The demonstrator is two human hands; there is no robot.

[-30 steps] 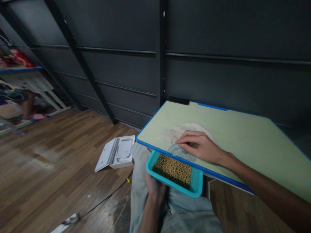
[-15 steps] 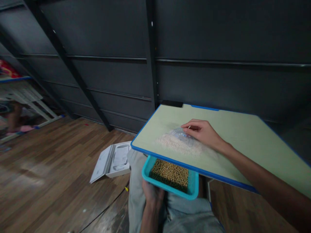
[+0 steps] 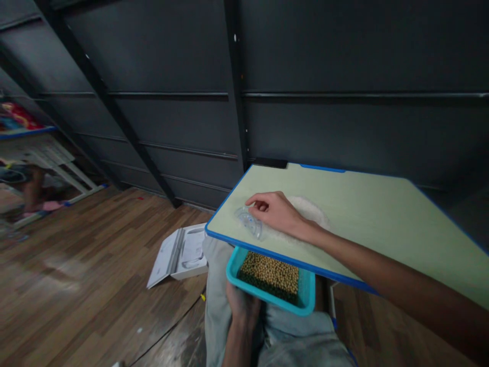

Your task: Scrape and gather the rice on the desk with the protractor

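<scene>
My right hand [image 3: 273, 211] is over the left part of the pale table. Its thumb and index finger close on the upper edge of a clear, half-round plastic protractor [image 3: 250, 222] with blue marks. A whitish heap of fine grains [image 3: 309, 208] lies on the table beyond my wrist, partly hidden by the hand and forearm. Below the table's front edge, my left hand [image 3: 241, 302] grips a turquoise tray [image 3: 267, 296] from underneath, its fingers mostly hidden. Inside the tray are yellow-brown soybeans [image 3: 273, 271] with a band of dark green beans [image 3: 263, 285] along the near side.
The table [image 3: 376, 214] has a blue rim, and a black flat object [image 3: 270, 163] sits at its far left corner. An open white box [image 3: 179, 255] and a black cable [image 3: 168, 331] lie on the wooden floor. Behind stands a dark panelled wall [image 3: 183, 122]. Another person's limb shows at far left.
My right hand has moved left across the table with the protractor, off the grain heap toward the left edge. The left hand and tray have stayed nearly still.
</scene>
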